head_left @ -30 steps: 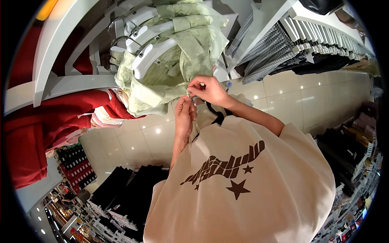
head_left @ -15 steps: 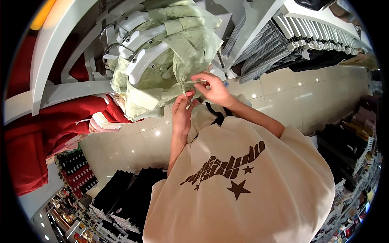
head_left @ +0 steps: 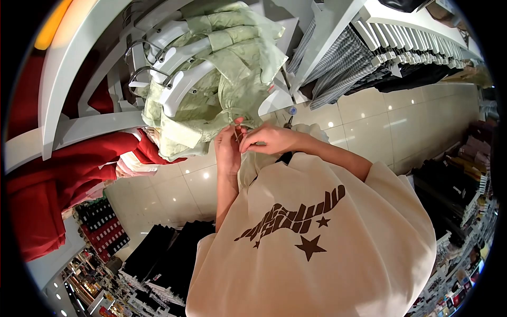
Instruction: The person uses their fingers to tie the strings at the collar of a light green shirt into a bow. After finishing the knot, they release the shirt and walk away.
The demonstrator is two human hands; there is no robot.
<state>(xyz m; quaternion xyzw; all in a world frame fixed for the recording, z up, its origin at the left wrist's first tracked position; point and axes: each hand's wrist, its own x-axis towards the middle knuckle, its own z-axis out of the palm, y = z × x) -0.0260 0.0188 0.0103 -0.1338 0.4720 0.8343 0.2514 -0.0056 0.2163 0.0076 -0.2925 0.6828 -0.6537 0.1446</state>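
Observation:
Pale green garments (head_left: pixel 185 124) hang on white hangers (head_left: pixel 182 87) at the upper middle. A thin light green tie string comes off the front garment at its gathered part. My left hand (head_left: pixel 227 148) pinches the string just below that gather, fingertips together. Right beside it, my right hand (head_left: pixel 266 139) has its fingers closed on the string too, back of the hand upward. The fingertips of both hands almost touch, and the short piece of string between them is partly hidden.
Red clothes (head_left: pixel 37 201) hang at the left. Grey checked garments (head_left: pixel 343 63) hang from a rail at the upper right. Black folded clothes (head_left: pixel 150 253) lie at the lower left, more dark stacks (head_left: pixel 443 182) at the right. Between them is a tiled floor (head_left: pixel 369 119).
My right hand has moved down and left from the outstretched string to beside my left hand. My left hand has shifted slightly left. The green garments appear slightly further left.

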